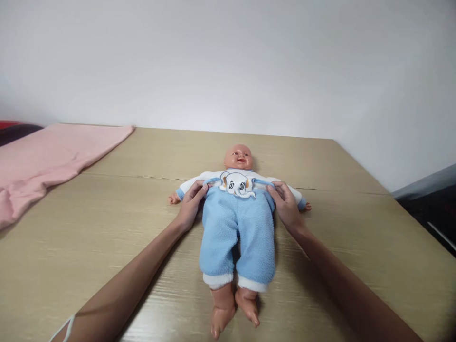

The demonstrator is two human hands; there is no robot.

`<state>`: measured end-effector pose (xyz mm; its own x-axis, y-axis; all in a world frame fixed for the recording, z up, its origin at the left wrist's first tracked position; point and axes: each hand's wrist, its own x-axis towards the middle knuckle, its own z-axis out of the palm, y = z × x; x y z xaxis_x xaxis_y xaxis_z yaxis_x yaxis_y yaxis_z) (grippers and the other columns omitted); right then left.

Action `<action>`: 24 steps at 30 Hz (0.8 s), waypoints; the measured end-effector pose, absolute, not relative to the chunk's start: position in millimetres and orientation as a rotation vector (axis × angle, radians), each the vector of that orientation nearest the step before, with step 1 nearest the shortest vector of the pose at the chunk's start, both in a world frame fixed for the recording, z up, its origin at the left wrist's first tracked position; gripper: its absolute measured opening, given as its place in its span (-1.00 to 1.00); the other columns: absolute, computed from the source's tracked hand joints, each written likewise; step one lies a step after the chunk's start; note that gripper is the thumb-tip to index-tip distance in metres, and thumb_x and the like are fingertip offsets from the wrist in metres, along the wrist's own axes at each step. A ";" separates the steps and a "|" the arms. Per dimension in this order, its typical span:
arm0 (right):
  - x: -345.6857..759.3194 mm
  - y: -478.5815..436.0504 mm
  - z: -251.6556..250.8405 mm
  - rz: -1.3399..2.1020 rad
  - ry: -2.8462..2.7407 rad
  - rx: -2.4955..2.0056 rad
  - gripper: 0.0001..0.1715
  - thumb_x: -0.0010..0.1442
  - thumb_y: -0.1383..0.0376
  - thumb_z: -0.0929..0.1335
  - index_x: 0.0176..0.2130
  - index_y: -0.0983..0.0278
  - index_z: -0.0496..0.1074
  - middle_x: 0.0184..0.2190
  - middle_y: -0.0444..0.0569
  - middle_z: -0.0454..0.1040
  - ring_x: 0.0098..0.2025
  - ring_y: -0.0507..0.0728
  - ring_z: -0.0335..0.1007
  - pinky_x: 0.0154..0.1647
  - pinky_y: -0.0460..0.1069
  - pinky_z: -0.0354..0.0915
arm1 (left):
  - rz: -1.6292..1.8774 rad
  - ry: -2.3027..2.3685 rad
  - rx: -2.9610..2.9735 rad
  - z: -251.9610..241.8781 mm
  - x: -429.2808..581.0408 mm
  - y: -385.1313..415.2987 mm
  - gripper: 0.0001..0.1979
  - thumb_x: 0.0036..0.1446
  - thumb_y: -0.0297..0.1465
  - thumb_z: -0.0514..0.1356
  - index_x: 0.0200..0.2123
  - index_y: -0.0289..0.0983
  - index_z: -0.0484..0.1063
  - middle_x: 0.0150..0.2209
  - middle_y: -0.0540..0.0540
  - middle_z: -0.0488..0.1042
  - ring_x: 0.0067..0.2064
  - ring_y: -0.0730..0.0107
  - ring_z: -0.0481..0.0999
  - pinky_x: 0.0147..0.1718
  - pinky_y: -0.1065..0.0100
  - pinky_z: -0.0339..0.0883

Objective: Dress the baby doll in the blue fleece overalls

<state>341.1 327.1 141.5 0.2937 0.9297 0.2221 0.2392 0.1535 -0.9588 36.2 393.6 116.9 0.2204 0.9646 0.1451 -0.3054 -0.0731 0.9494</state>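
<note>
A baby doll [238, 157] lies on its back on the wooden table, head away from me and bare feet toward me. It wears a white top with blue cuffs and fuzzy light blue pants [238, 228] with white hems. An elephant design [236, 185] shows at the chest. My left hand [194, 202] pinches the blue-edged clothing at the doll's side on the left. On the opposite side, my right hand [285, 204] grips the matching edge between thumb and fingers. The doll's arms are spread outward beyond my hands.
A pink cloth [60, 156] is spread over the table's left part, with a red and black item [17, 129] behind it. A pale wall rises past the far edge of the table [107, 266]. Dark objects [434, 213] sit beyond the right edge.
</note>
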 end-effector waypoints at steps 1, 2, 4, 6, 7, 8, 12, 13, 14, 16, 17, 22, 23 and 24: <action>337.3 327.7 146.1 0.672 -1.199 -1.371 -0.68 0.31 0.01 0.45 -0.08 0.13 0.46 -0.12 -0.02 0.55 -0.03 0.26 0.47 0.13 0.16 0.40 | 1.286 0.745 1.183 116.6 36.9 393.5 -0.64 0.32 -0.02 0.43 -0.15 -0.19 0.59 -0.15 -0.03 0.51 -0.07 0.27 0.43 0.01 0.36 0.28; 332.6 328.9 152.5 0.602 -1.221 -1.396 -0.67 0.30 0.06 0.45 -0.02 0.15 0.49 -0.03 0.04 0.57 0.03 0.29 0.47 0.21 0.21 0.38 | 1.334 0.728 1.194 116.8 37.4 393.1 -0.65 0.33 -0.02 0.42 -0.16 -0.19 0.59 -0.16 -0.03 0.50 -0.08 0.27 0.43 0.02 0.35 0.29; 319.9 334.5 170.6 0.414 -1.332 -1.433 -0.61 0.30 0.16 0.43 0.09 0.17 0.53 0.12 0.11 0.58 0.13 0.33 0.46 0.32 0.29 0.32 | 1.407 0.709 1.232 118.8 38.1 391.5 -0.66 0.35 -0.02 0.41 -0.18 -0.18 0.58 -0.18 -0.04 0.49 -0.09 0.26 0.42 0.01 0.34 0.30; 303.1 347.8 193.3 0.277 -1.502 -1.391 -0.61 0.33 0.22 0.40 0.13 0.17 0.55 0.14 0.11 0.60 0.17 0.33 0.48 0.34 0.29 0.33 | 1.434 0.722 1.279 122.5 38.5 388.9 -0.66 0.35 -0.03 0.41 -0.19 -0.18 0.57 -0.21 -0.03 0.47 -0.13 0.28 0.40 -0.04 0.34 0.31; 293.7 358.0 205.1 0.264 -1.587 -1.350 -0.67 0.35 0.24 0.40 0.08 0.18 0.57 0.11 0.11 0.62 0.16 0.32 0.51 0.32 0.27 0.36 | 1.431 0.729 1.295 124.5 38.6 387.4 -0.66 0.35 -0.03 0.42 -0.19 -0.18 0.56 -0.23 -0.02 0.47 -0.15 0.28 0.39 -0.06 0.34 0.31; 283.7 370.6 216.4 0.279 -1.688 -1.320 -0.75 0.38 0.24 0.39 0.02 0.19 0.59 0.09 0.12 0.64 0.15 0.31 0.54 0.31 0.25 0.38 | 1.418 0.733 1.307 126.3 38.7 385.9 -0.66 0.35 -0.03 0.43 -0.19 -0.18 0.56 -0.24 -0.02 0.47 -0.16 0.28 0.39 -0.07 0.34 0.31; 241.8 435.7 249.0 0.402 -2.156 -1.266 -0.78 0.48 0.27 0.35 0.00 0.23 0.60 0.04 0.05 0.71 0.07 0.25 0.61 0.21 0.17 0.44 | 1.354 0.746 1.365 128.4 38.2 381.0 -0.65 0.36 -0.03 0.42 -0.17 -0.20 0.57 -0.22 -0.04 0.51 -0.15 0.29 0.43 -0.09 0.33 0.31; 230.8 452.1 252.4 0.458 -2.337 -1.200 -0.75 0.47 0.31 0.36 0.06 0.26 0.60 0.08 0.07 0.70 0.09 0.23 0.62 0.18 0.12 0.44 | 1.368 0.758 1.371 127.5 37.6 380.2 -0.66 0.36 -0.03 0.42 -0.16 -0.19 0.56 -0.24 -0.02 0.49 -0.18 0.32 0.42 -0.12 0.35 0.30; 219.7 467.0 253.5 0.488 -2.554 -1.119 -0.69 0.40 0.36 0.41 0.11 0.28 0.59 0.13 0.10 0.68 0.13 0.23 0.61 0.18 0.10 0.44 | 1.392 0.773 1.378 126.0 36.8 379.5 -0.67 0.37 -0.04 0.42 -0.16 -0.18 0.56 -0.27 0.00 0.47 -0.22 0.34 0.40 -0.16 0.36 0.28; 197.4 490.0 249.7 0.440 -2.965 -0.992 -0.43 0.25 0.30 0.58 0.22 0.20 0.57 0.22 0.08 0.66 0.24 0.31 0.56 0.20 0.11 0.42 | 1.441 0.802 1.399 122.4 34.9 378.3 -0.69 0.38 -0.06 0.41 -0.15 -0.17 0.55 -0.29 0.02 0.44 -0.26 0.37 0.36 -0.21 0.37 0.26; 186.6 497.5 245.3 0.368 -3.099 -0.982 -0.36 0.19 0.27 0.62 0.23 0.15 0.58 0.19 0.06 0.67 0.21 0.34 0.58 0.14 0.12 0.43 | 1.458 0.814 1.417 120.6 34.1 377.7 -0.71 0.40 -0.07 0.41 -0.14 -0.16 0.55 -0.28 0.02 0.45 -0.26 0.37 0.37 -0.21 0.36 0.26; 152.0 504.9 222.7 0.184 -3.240 -0.936 -0.71 0.25 0.31 0.55 -0.01 0.18 0.65 -0.07 0.05 0.74 -0.06 0.29 0.65 -0.09 0.08 0.38 | 1.511 0.831 1.510 115.3 32.0 374.8 -0.79 0.45 -0.14 0.37 -0.10 -0.14 0.56 -0.21 -0.01 0.52 -0.19 0.36 0.45 -0.15 0.35 0.31; 151.3 503.6 221.5 0.161 -3.243 -0.925 -0.77 0.28 0.31 0.53 -0.03 0.20 0.64 -0.06 0.07 0.74 -0.06 0.29 0.65 -0.09 0.08 0.37 | 1.515 0.829 1.514 115.2 31.9 374.2 -0.80 0.46 -0.16 0.36 -0.10 -0.14 0.56 -0.21 -0.01 0.53 -0.19 0.36 0.46 -0.15 0.35 0.32; 153.0 502.1 221.8 0.138 -3.235 -0.914 -0.79 0.30 0.29 0.51 -0.04 0.23 0.63 -0.05 0.11 0.73 -0.06 0.30 0.64 -0.09 0.08 0.36 | 1.514 0.826 1.515 115.4 31.8 373.5 -0.81 0.46 -0.16 0.36 -0.10 -0.14 0.56 -0.21 -0.01 0.53 -0.19 0.36 0.46 -0.15 0.35 0.32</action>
